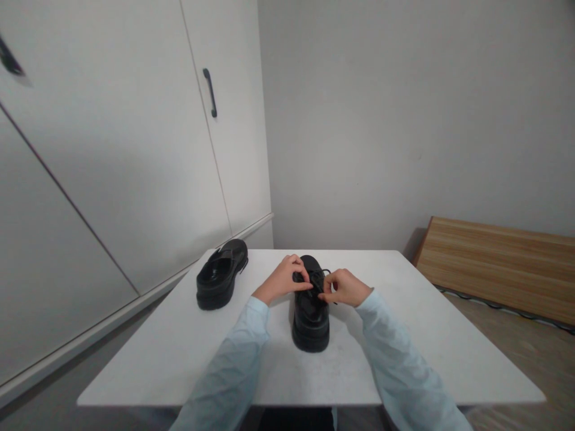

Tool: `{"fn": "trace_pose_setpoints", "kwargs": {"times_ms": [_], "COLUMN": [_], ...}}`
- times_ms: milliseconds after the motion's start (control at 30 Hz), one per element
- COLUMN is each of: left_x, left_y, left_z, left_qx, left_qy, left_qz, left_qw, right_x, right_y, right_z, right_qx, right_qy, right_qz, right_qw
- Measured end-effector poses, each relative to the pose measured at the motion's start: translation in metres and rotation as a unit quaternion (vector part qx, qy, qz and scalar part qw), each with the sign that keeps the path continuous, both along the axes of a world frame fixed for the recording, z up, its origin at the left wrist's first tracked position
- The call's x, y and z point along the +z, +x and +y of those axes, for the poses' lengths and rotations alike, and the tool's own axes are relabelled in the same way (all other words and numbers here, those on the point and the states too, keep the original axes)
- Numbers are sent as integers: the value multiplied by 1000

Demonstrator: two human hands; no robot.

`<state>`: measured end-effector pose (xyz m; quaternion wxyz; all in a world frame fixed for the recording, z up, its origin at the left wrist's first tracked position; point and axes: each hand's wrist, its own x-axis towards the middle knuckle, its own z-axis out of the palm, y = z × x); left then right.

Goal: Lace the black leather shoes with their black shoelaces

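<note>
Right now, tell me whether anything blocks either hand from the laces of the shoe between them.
Nothing visible does: the left hand and right hand are both at the laces of the black shoe. The other shoe stands apart, to the left.

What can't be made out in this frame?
Head view throughout:
How the laces run on the nearer shoe: partly behind left hand and right hand.
Whether either hand pinches lace: too small.
Upper-left cabinet handle: cut by left edge.
Right end of the wooden board: beyond right edge.
</note>
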<state>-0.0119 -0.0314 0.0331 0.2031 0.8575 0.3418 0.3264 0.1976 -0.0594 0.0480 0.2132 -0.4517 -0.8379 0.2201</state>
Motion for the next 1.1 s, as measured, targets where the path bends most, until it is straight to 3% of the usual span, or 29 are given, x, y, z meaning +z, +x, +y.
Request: {"fn": "trace_pose_setpoints", "kwargs": {"times_ms": [300,533,767,1100], "left_x": [3,15,7,5], "left_y": [-3,1,12,12], "left_z": [-2,-7,-7,-4], "left_qx": [6,-39,-32,-23], "left_qy": [-33,-119,-183,-181], "left_qz": [-33,-109,-220,-198], "left_qw": [999,986,958,963], "right_x": [7,9,-4,-5], "right_y": [0,-7,-11,-16], "right_z": [-2,-3,1,2], "right_qx": [46,53,11,9], "right_qy": [8,115,94,56], "right_qz": [128,183,224,262], "right_qw": [991,975,970,963]}}
